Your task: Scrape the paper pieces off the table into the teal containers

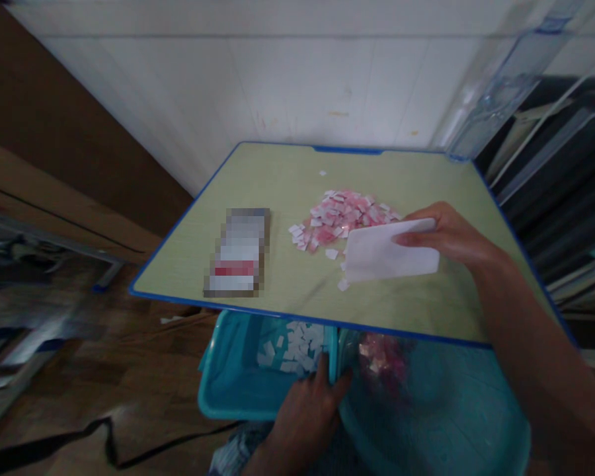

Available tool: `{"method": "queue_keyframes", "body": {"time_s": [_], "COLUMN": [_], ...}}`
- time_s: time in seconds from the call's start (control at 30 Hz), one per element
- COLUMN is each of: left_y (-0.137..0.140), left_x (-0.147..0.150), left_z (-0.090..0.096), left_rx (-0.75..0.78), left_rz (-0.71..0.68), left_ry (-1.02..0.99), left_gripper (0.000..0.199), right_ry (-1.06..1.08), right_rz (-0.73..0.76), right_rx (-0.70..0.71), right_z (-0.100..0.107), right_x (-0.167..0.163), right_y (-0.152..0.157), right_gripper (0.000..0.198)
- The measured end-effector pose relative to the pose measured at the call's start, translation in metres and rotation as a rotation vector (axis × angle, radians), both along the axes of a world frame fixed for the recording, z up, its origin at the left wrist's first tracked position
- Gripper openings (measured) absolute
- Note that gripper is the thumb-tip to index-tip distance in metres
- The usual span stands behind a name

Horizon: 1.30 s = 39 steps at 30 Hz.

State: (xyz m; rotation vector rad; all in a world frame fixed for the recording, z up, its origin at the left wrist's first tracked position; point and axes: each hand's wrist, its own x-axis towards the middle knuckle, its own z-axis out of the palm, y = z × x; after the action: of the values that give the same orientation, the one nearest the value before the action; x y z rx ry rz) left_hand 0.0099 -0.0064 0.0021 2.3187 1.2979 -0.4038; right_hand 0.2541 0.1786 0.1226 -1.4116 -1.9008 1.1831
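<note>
My right hand [443, 231] is closed on a plain white card [391, 250], held over the table just right of a heap of small pink and white pieces [347, 211]. A few loose white pieces lie by the card's left edge. Below the table's front edge, my left hand [310, 406] grips the right rim of a rectangular teal basin [238, 393], with fingers on both sides of it. Small white paper pieces [300, 347] lie inside this basin. A round teal basin [476, 403] stands against it on the right, with pink shiny pieces [384, 360] inside.
The small folding table [287, 277] has a blue edge and stands against a white wall. A pixelated rectangular object [238, 254] lies on its left side. A clear plastic bottle-like container [506, 92] is at the back right corner. A black strap [109, 443] crosses the floor.
</note>
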Motion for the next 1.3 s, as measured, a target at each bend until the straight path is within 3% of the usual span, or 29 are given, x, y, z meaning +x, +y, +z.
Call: {"method": "queue_keyframes", "body": {"time_s": [0.3,0.63,0.93,1.3], "left_y": [0.001,0.001,0.002,0.002], "left_x": [0.001,0.001,0.001,0.001], "left_z": [0.002,0.004,0.006,0.006], "left_rx": [0.0,-0.016,-0.03,-0.044], "left_rz": [-0.006,-0.003,-0.013,0.011], "left_ry": [0.007,0.005,0.033,0.014], "left_gripper": [0.057,0.056,0.056,0.057], "right_ry": [0.042,0.047,0.012,0.028], "right_rz": [-0.01,0.126,0.013,0.183], "right_rx": [0.055,-0.003,0.031,0.007], "right_z": [-0.004,-0.002,0.0,-0.006], "right_x": [-0.002,-0.005,0.003,-0.009], "right_y": [0.0,-0.002,-0.001,0.002], "right_gripper": [0.027,0.029,0.027,0.023]}}
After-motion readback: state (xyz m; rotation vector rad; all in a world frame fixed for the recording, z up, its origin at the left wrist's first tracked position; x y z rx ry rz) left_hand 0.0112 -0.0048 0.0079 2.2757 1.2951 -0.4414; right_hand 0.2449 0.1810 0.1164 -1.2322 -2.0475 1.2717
